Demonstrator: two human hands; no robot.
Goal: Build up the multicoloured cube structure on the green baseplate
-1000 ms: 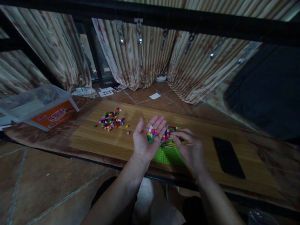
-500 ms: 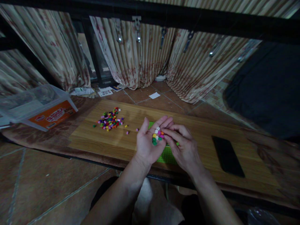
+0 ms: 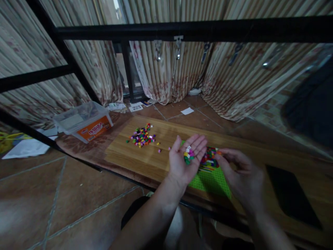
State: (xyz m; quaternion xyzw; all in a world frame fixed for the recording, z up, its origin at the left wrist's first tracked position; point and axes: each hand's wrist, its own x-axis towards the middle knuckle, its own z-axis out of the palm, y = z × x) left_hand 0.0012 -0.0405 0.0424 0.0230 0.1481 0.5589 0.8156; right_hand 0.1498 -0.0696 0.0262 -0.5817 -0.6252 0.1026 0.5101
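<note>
My left hand (image 3: 183, 161) is palm up with its fingers extended, cradling several small toy bricks (image 3: 188, 155) in white, yellow, pink and green. To its right, my right hand (image 3: 239, 173) pinches a small orange brick (image 3: 219, 152) between thumb and fingertips; motion blurs the hand. Beneath both hands lies a bright green studded baseplate (image 3: 212, 182). Rows of coloured bricks (image 3: 209, 159) cover its far part, partly hidden by my left hand. The orange brick is over the right side of these rows; whether it touches them I cannot tell.
A loose pile of coloured bricks (image 3: 143, 136) lies on the wooden board (image 3: 122, 152), with a few strays beside it. Farther left stands a clear plastic box (image 3: 85, 121) with an orange label. A dark flat slab (image 3: 292, 196) rests at the right. Curtains hang behind a black rail (image 3: 145, 33).
My right hand has moved right, away from my left palm, with the orange brick pinched in it. The brick rows on the baseplate have come into sight. The camera view has swung left.
</note>
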